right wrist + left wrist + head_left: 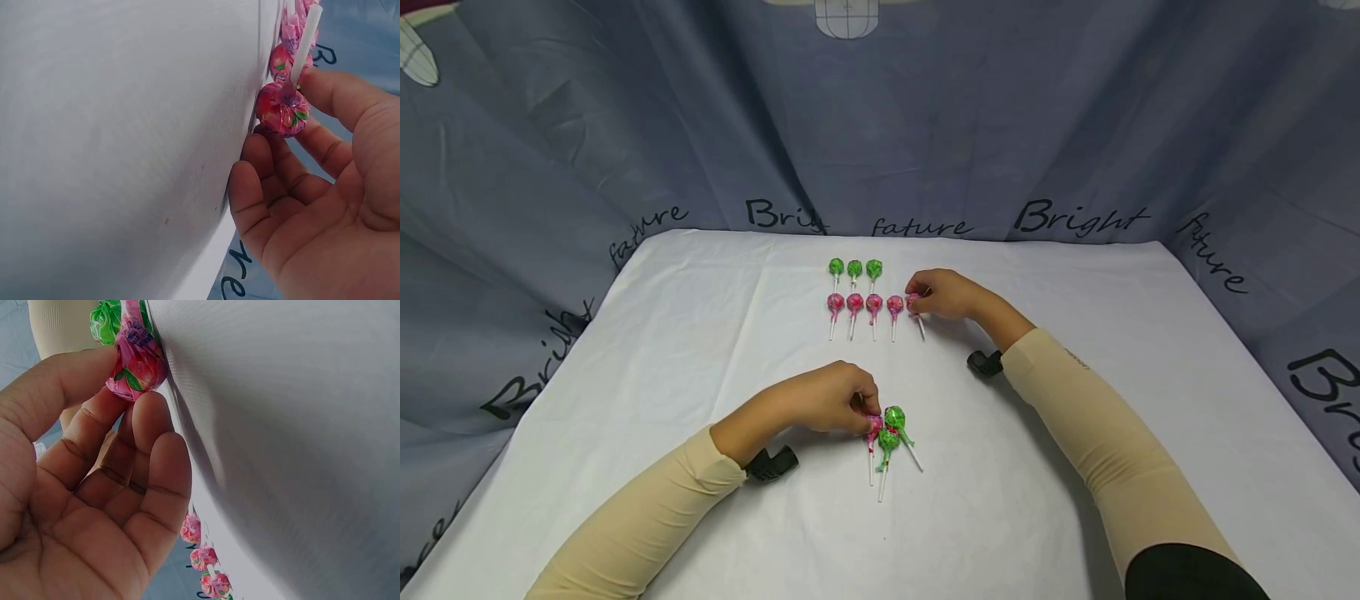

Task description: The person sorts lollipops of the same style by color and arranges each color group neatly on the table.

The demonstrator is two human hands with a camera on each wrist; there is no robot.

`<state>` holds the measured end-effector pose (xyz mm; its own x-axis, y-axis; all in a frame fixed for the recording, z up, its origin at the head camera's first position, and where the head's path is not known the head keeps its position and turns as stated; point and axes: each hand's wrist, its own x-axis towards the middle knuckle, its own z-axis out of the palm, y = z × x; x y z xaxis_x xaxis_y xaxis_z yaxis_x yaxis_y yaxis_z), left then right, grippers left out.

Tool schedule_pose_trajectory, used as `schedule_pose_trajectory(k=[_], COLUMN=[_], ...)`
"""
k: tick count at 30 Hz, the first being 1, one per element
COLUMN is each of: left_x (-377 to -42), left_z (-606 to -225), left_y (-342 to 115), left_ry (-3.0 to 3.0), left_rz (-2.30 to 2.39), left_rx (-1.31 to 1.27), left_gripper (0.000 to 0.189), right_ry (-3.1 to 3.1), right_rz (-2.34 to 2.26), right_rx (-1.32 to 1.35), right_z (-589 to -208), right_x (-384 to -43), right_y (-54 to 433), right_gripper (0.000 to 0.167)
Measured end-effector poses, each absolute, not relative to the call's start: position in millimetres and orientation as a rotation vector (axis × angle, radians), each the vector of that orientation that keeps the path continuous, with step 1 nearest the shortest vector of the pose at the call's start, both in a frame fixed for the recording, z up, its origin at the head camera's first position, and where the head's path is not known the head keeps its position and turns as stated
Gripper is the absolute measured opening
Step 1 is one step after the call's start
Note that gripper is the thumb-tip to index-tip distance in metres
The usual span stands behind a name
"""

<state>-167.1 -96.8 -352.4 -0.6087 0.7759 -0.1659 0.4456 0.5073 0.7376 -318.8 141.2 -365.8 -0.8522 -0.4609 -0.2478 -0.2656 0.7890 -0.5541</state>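
Beige sleeves [643, 508], left fingers [167, 465] clamped on a pink lollipop [142, 365], right fingers [248, 189] on another lollipop [281, 111].

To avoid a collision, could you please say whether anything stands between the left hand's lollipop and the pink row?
Nothing visible but white cloth and the left hand itself; the right hand holds the rightmost pink lollipop.

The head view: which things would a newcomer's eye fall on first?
Probably the row of five pink lollipops on the white cloth, with three green lollipops behind its left part. Then, nearer the viewer, the left hand pinching another pink lollipop beside two green lollipops. The right hand holds the row's rightmost lollipop.
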Motion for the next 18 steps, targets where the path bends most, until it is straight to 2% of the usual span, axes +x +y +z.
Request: schedule_pose_trajectory(k=[8, 18], left_x=[-167.0, -166.4], left_z=[-353.1, -351.9], left_y=[-96.7, -96.8], left_ry=[2.274, 2.271], left_rz=[0.904, 0.899], left_rx=[0.994, 0.983], left_gripper=[0.011, 0.008], right_ry=[2.638, 2.620], right_rz=[-0.738, -0.749], right_rx=[-0.548, -0.527], right_z=[-365.6, -365.4], right_x=[-317.7, -318.4], right_y=[142.3, 142.4], right_gripper=[0.019, 0.019])
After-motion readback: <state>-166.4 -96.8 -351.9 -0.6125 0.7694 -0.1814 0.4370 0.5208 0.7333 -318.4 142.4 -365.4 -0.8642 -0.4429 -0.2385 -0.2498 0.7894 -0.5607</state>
